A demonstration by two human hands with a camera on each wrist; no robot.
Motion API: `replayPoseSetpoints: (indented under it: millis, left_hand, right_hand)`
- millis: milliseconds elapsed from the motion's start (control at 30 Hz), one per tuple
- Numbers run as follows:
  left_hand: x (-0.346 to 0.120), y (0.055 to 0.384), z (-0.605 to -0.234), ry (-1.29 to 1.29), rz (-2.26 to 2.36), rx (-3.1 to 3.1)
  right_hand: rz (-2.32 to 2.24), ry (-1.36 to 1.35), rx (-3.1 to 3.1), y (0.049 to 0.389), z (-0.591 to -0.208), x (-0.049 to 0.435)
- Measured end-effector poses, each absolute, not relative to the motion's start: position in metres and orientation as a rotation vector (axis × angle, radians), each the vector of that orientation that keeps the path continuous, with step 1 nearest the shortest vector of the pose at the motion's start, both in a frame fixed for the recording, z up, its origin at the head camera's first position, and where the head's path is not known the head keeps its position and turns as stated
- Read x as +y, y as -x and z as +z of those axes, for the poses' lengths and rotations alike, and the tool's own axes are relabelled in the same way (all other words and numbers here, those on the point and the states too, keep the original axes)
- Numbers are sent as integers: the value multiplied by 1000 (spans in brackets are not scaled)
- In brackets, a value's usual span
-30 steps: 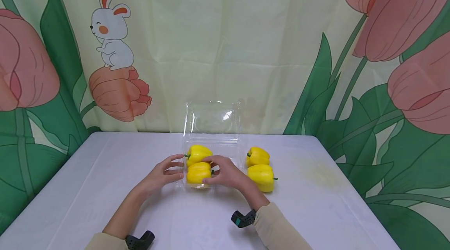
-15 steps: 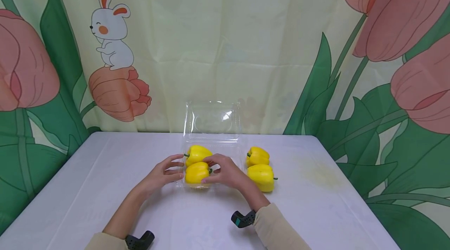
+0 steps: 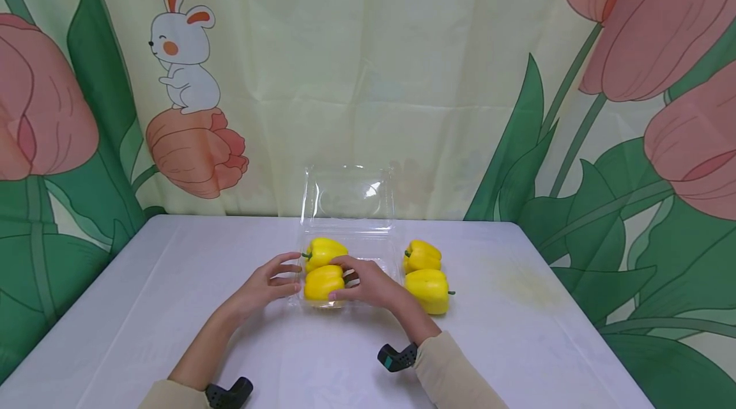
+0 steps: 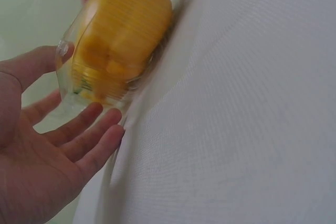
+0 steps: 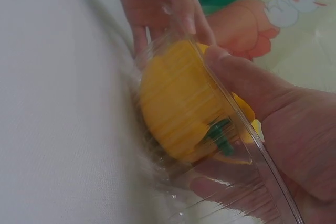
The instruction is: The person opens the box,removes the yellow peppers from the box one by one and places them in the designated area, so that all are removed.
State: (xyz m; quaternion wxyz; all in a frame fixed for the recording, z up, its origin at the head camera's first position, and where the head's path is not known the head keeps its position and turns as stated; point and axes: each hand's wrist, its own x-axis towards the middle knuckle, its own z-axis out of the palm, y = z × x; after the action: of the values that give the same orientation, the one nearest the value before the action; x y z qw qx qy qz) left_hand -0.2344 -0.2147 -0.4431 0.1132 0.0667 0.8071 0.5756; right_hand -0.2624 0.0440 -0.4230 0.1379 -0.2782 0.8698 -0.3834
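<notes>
A clear plastic clamshell box (image 3: 374,249) lies open on the table, its lid (image 3: 347,195) raised at the back. Two yellow bell peppers sit in its left half, a rear pepper (image 3: 325,252) and a front pepper (image 3: 324,284). My right hand (image 3: 374,281) grips the front pepper at its stem end, thumb nearest me and fingers on the far side. In the right wrist view, the green stem (image 5: 220,136) shows through the plastic wall. My left hand (image 3: 270,281) rests its spread, relaxed fingers at the box's left wall; the thumb (image 4: 44,61) reaches the rim.
Right of the box, two more yellow bell peppers stand on the white-covered table (image 3: 172,307), a rear one (image 3: 422,255) and a larger front one (image 3: 427,291). A curtain (image 3: 437,77) printed with tulips and a rabbit hangs behind the table.
The front pepper has shifted slightly within the box under my right hand, and its stem has slipped from sight behind the fingers in the head view. My left hand stays put.
</notes>
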Motion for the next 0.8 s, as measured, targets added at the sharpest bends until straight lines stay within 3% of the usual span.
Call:
replayPoseSetpoints:
  millis: [800]
  left_hand:
    - [-213, 234, -443, -180, 1685, 2391]
  right_hand:
    - [-1204, 815, 2578, 262, -425, 46]
